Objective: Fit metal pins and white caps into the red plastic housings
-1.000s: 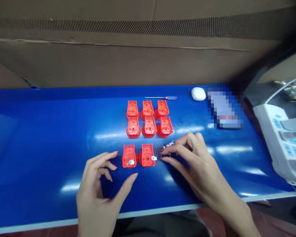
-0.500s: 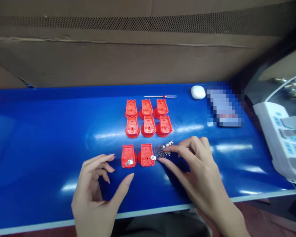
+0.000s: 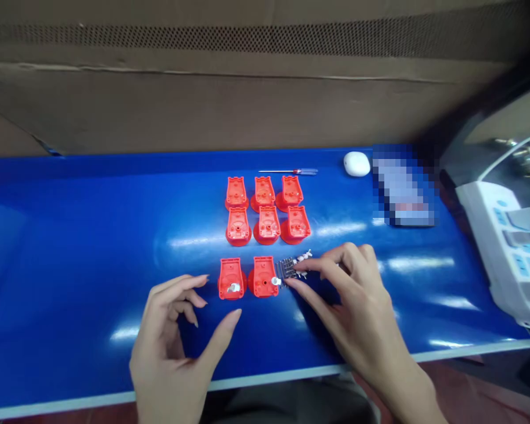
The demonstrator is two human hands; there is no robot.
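Observation:
My left hand [image 3: 176,341] is held with thumb and fingers apart, holding nothing, beside a red plastic housing [image 3: 230,271] that has a small whitish metal piece [image 3: 234,288] lying in it. To its right is a second red housing [image 3: 260,270], with a small white piece [image 3: 275,282] at its lower right edge. My right hand [image 3: 353,291] reaches to a cluster of small dark pin-like parts [image 3: 286,268]. Its thumb and index fingertips are slightly apart at the cluster's right edge. Small white parts [image 3: 304,257] lie just behind those fingertips.
Two rows of red housings [image 3: 267,227] stand farther back on the blue table [image 3: 92,247]. Behind them lies a screwdriver [image 3: 291,172]. A white rounded case [image 3: 357,164] and a blurred-out object [image 3: 401,188] are at back right. A white device [image 3: 499,247] stands at the right edge.
The view has shifted very slightly. Both hands keep nearly the same pose, and the right fingertips stay at the dark parts.

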